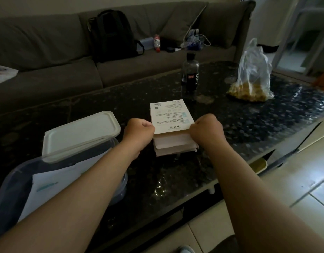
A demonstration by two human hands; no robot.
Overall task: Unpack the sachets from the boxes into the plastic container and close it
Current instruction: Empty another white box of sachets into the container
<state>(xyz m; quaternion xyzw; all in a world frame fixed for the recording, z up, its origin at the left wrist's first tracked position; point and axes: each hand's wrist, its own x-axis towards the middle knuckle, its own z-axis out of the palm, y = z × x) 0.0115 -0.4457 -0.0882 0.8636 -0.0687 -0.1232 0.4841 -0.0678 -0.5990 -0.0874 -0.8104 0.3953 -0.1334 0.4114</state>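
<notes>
Sachet box (pixel 168 115), top of a stack (pixel 174 147) near the coffee table's (pixel 248 125) front edge, pinched at its near corners by left hand (pixel 139 130) and right hand (pixel 206 129). Opening step, seemingly. Next: pull the near end open, tip contents into plastic container (pixel 10 183) at front-left corner.

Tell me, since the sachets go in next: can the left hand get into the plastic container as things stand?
Probably yes, once the left hand lets go of the box. The lid covers only the far end of the container; the near part lies open, right below that forearm.
</notes>
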